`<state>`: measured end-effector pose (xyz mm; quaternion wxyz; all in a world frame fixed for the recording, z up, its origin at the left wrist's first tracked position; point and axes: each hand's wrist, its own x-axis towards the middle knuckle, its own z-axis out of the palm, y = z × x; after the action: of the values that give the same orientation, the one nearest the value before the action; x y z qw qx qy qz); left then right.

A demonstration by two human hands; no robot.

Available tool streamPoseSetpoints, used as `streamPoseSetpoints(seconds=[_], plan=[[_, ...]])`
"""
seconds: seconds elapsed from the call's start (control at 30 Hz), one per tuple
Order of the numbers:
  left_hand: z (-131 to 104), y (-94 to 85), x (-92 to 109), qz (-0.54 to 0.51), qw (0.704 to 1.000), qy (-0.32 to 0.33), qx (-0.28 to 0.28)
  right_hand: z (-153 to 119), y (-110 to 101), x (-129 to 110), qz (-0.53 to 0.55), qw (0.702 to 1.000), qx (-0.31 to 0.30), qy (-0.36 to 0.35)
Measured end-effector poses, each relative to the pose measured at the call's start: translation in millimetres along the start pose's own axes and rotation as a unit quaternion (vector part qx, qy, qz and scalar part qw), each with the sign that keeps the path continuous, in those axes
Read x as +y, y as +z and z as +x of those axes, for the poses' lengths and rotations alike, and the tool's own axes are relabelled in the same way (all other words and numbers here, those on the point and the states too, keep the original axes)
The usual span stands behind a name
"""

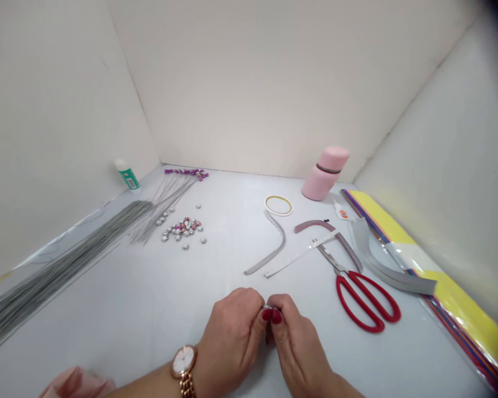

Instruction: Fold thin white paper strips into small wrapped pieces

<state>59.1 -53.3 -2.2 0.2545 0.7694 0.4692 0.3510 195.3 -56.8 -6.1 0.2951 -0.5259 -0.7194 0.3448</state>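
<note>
My left hand (238, 331) and my right hand (296, 342) meet near the front middle of the table, thumbs and fingertips pressed together. Between them they pinch a small silvery paper piece (268, 307), mostly hidden by the fingers. Beyond the hands lie a curved silver paper strip (279, 243) and a straight white strip (301, 254). A pile of small folded paper stars (185, 228), silver, pink and purple, sits to the left. Red-handled scissors (359, 298) rest to the right, blades partly apart, near mauve paper strips (348, 249).
Long grey wires (66, 271) stretch along the left, near purple-tipped stems (186, 182) and a glue stick (128, 176). At the back are a tape roll (279, 214) and pink flask (326, 174). On the right lie a small glue bottle (340, 211), silver strips (392, 271) and coloured sheets (460, 304).
</note>
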Motion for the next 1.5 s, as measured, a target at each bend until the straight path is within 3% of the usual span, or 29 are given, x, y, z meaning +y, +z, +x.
streamPoseSetpoints(seconds=[0.2, 0.4, 0.57, 0.93, 1.07, 1.27, 1.5], plan=[[-2, 3.9, 0, -0.037, 0.999, 0.016, 0.019, -4, 6, 1, 0.03, 0.999, 0.027, -0.014], [3, 2.6, 6, -0.132, 0.988, -0.085, -0.005, 0, 3, -1, 0.108, 0.993, 0.006, 0.037], [1, -1.0, 6, -0.202, 0.975, -0.085, -0.028, 1, 1, 1, 0.127, 0.991, -0.011, 0.028], [6, -6.9, 3, -0.161, 0.982, -0.074, -0.062, 3, -3, 7, 0.064, 0.998, -0.009, -0.02], [5, -8.1, 1, -0.075, 0.994, -0.04, -0.063, 3, -3, 9, 0.047, 0.999, -0.01, -0.025], [4, -8.3, -5, 0.081, 0.992, 0.067, -0.068, 3, -3, 12, 0.02, 0.999, -0.022, -0.038], [5, -6.4, -7, 0.151, 0.984, 0.084, -0.054, 3, -5, 11, -0.033, 0.997, -0.021, -0.073]])
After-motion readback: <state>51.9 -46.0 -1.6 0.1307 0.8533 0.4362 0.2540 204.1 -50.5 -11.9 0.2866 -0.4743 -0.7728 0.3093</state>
